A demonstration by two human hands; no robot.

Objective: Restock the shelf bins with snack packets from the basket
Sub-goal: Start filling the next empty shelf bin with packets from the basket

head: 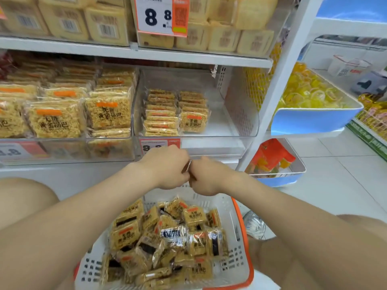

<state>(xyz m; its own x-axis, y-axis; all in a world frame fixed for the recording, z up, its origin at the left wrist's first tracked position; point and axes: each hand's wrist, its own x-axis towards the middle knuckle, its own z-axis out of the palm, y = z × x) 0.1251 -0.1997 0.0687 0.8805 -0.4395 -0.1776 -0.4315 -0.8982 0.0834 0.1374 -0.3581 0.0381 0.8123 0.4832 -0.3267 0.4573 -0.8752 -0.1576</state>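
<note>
2 curled hands meet over the basket (240, 237): left hand (167, 166) and right hand (206, 176) each seem to pinch a thin packet (187, 168), seen edge-on, probably squaring it to slot upright beside the 2 rows (161, 114) in the half-filled bin (240, 114). Loose packets (167, 237) heap in the basket, close below for quick reach.

A white basket (240, 243) with an orange rim is seen near, heaped with loose golden snack packets (167, 237) at all angles. On the far shelf, the left clear bin (130, 141) is packed full; the right bin (240, 122) is stocked with two rows at its left. One packet (188, 166), seen edge-on, is pinched between left hand (167, 168) and right hand (206, 177).
</note>
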